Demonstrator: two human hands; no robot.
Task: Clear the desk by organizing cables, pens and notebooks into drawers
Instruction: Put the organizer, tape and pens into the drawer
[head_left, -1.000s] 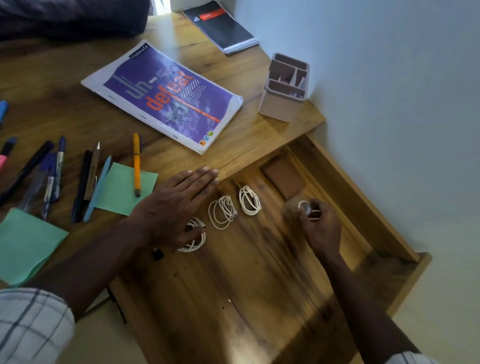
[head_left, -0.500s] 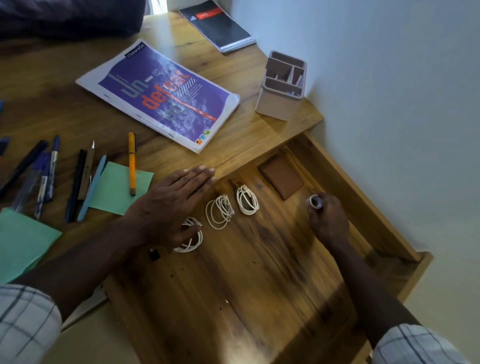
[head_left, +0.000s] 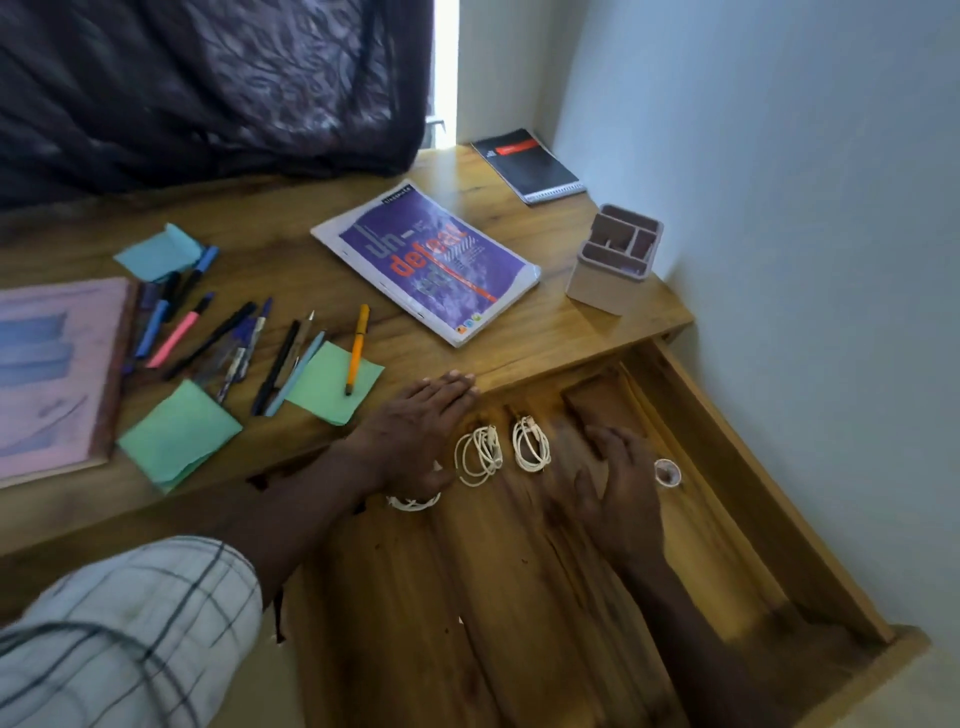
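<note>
1. Now, in the head view, an open drawer (head_left: 753, 467) is seen pulled out below the front edge of the desk (head_left: 519, 338), close to a pale wall (head_left: 779, 208).
2. The left hand (head_left: 421, 431) is laid flat at the desk edge, its fingers straight and pressed together; nothing is gripped by it.
3. Two coiled white cables (head_left: 478, 454) are set side by side on the drawer floor just right of that hand, and a third coil (head_left: 413, 503) is partly covered by the left wrist.
4. The right hand (head_left: 623, 493) is held palm-down low over the drawer floor, fingers spread and nothing pinched; contact with the wood cannot be told through the blur.
5. A small roll (head_left: 667, 472) is seen on the drawer floor just beside that hand.
6. Pens (head_left: 249, 348) are spread in a loose row on the desk, with an orange pen (head_left: 357, 348) tipped onto a green sticky note (head_left: 322, 389).
7. A purple notebook (head_left: 431, 260) and a black spiral notebook (head_left: 530, 163) are left on the desk, with a pen holder (head_left: 615, 257) near the wall.
</note>
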